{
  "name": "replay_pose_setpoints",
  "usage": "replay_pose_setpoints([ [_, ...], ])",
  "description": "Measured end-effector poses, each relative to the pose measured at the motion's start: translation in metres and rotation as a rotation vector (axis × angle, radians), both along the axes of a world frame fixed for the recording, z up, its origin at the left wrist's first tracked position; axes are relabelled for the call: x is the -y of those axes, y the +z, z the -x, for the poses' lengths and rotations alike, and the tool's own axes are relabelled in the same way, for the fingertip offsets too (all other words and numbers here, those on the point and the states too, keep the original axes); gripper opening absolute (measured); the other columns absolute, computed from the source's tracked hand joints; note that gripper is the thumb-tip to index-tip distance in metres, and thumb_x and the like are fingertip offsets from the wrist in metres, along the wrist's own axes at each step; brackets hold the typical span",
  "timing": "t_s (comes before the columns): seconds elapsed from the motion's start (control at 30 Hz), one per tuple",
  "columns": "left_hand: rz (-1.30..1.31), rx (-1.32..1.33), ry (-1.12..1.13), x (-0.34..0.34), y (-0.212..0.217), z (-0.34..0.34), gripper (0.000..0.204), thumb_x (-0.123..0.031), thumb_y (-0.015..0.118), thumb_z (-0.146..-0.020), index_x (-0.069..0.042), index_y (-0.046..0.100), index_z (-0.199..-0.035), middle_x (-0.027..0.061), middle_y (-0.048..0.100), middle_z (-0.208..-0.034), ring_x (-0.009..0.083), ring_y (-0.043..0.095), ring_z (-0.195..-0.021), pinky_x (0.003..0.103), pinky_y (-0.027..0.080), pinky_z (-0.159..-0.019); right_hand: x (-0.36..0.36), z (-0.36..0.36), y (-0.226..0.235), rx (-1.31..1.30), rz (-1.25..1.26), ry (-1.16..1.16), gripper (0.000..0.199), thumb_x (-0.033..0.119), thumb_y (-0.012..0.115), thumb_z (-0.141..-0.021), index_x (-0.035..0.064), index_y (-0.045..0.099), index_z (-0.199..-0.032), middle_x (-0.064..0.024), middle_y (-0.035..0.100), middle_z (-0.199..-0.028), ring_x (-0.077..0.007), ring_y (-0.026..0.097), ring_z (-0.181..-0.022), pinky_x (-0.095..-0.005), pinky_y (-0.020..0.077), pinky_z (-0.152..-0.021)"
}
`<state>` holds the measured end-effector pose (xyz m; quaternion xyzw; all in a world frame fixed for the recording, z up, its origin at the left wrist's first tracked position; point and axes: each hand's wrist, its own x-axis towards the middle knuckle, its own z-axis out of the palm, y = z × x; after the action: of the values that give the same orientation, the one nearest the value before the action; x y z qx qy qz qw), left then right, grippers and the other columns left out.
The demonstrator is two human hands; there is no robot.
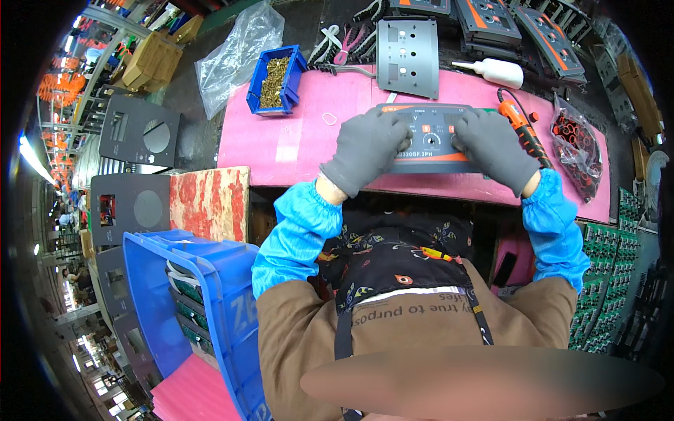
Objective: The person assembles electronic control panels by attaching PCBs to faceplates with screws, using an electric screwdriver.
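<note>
A dark grey control panel [431, 121] with an orange strip, small displays and a round dial lies in front of me at the near side of the pink mat [337, 151]. My left hand [368, 151], in a grey glove, grips the panel's left end with its fingers curled. At the other end my right hand [495, 147], gloved alike, is closed on the panel. The glove hides both thumbs in part. Right beside my right hand lies an orange and black electric screwdriver [521, 128]. Behind the panel stands a plain grey faceplate [407, 57] with holes.
A blue bin of small brass-coloured screws [274, 83] sits at the mat's back left. On the right lie a white squeeze bottle [500, 71] and a bag of red-and-black parts [577, 144]. More panels [488, 19] are stacked behind. A blue crate [232, 337] stands at my left, green circuit boards [602, 284] at my right.
</note>
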<state>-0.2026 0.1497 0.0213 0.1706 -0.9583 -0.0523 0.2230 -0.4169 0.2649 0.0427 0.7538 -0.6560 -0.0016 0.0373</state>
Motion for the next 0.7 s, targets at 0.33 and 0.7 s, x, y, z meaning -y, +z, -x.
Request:
replay_pose_setpoints([
  [0.33, -0.245, 0.246, -0.064, 0.062, 0.034, 0.029, 0.018, -0.029, 0.061, -0.085, -0.014, 0.070, -0.087, 0.0096, 0.067, -0.076, 0.0294, 0.065, -0.071, 0.040, 0.051, -0.064, 0.057, 0.043, 0.046, 0.284, -0.180, 0.309, 0.008, 0.008, 0.061, -0.084, 0.0004, 0.057, -0.084, -0.0148, 0.053, -0.072, -0.0271, 0.054, -0.067, -0.0359, 0.0464, -0.066],
  [0.7, -0.374, 0.322, -0.119, 0.062, 0.053, 0.025, 0.023, -0.026, 0.059, -0.085, -0.007, 0.069, -0.092, 0.0159, 0.067, -0.082, 0.0301, 0.065, -0.077, 0.039, 0.050, -0.070, 0.064, 0.036, 0.075, 0.522, -0.507, 0.188, 0.015, 0.016, 0.062, -0.086, 0.0012, 0.063, -0.088, -0.0107, 0.062, -0.076, -0.0185, 0.058, -0.071, -0.0320, 0.0463, -0.068],
])
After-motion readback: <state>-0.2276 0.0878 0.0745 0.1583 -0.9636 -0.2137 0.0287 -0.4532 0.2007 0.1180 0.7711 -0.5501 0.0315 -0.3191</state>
